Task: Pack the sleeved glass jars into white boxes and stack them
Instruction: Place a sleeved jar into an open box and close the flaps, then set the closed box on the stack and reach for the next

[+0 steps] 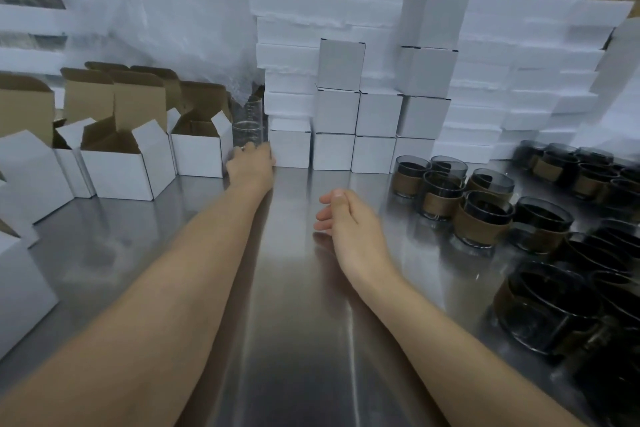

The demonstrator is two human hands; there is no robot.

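We look down on a steel worktop (304,288) that runs from us to a back wall of flat, folded white cartons (519,80), piled high across the centre and right. A heap of cloudy plastic wrap (180,10) fills the far left corner. In front of the wall, closed white boxes (377,114) stand touching in columns of uneven height, the tallest at the right end. Along the left side, open white boxes (124,170) sit on the worktop with their brown inner flaps raised and their mouths facing up. On the right, the sleeved glass jars (485,218) stand crowded together on the worktop, none of them boxed. Each is upright with its axis vertical and its mouth up, and a brown sleeve wraps its middle. A tall clear glass (247,121) stands upright, long axis vertical, between the last open box and the lowest closed box. Our left grip (251,163) reaches to the foot of that glass with fingers curled forward. The blur keeps us from telling whether it holds anything. Our right grip (341,215) hangs just above the bare middle of the worktop, thumb up, fingers loose and apart, holding nothing, near the closest jars but not touching them.
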